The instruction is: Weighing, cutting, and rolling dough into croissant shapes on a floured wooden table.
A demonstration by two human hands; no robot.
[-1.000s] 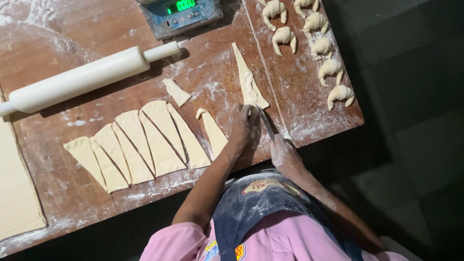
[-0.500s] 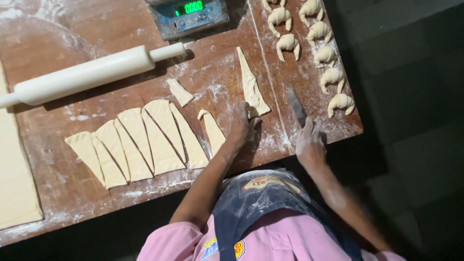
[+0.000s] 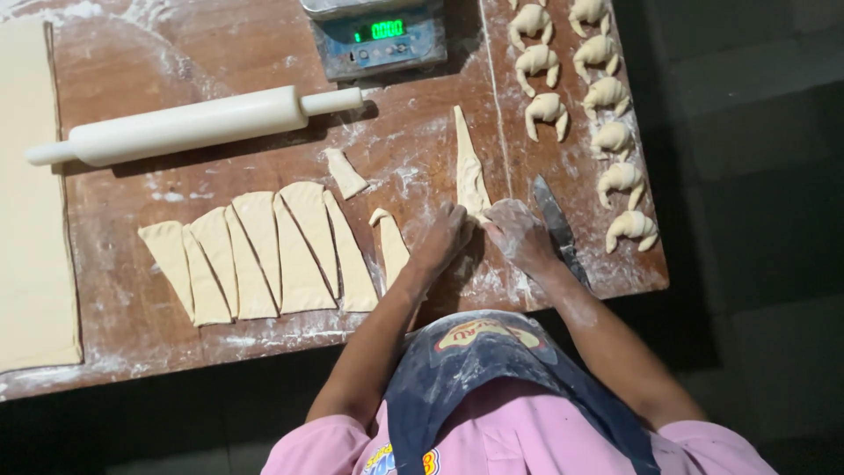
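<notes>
A long, narrow dough triangle (image 3: 469, 167) lies on the floured wooden table (image 3: 264, 53), its tip pointing away from me. My left hand (image 3: 442, 239) and my right hand (image 3: 519, 233) both rest on its wide near end, fingers curled over the dough. A knife (image 3: 556, 222) lies flat on the table just right of my right hand. Several cut dough triangles (image 3: 264, 251) lie side by side to the left, with one more triangle (image 3: 391, 246) next to my left hand.
A white rolling pin (image 3: 189, 126) lies across the table's far left. A digital scale (image 3: 380, 40) stands at the far edge. Several shaped croissants (image 3: 585, 105) sit in two rows at right. A dough sheet (image 3: 31, 202) covers the left end. A small dough scrap (image 3: 345, 172) lies mid-table.
My right hand has let go of the knife, now lying on the table, and moved left to join my left hand on the triangle's wide end.
</notes>
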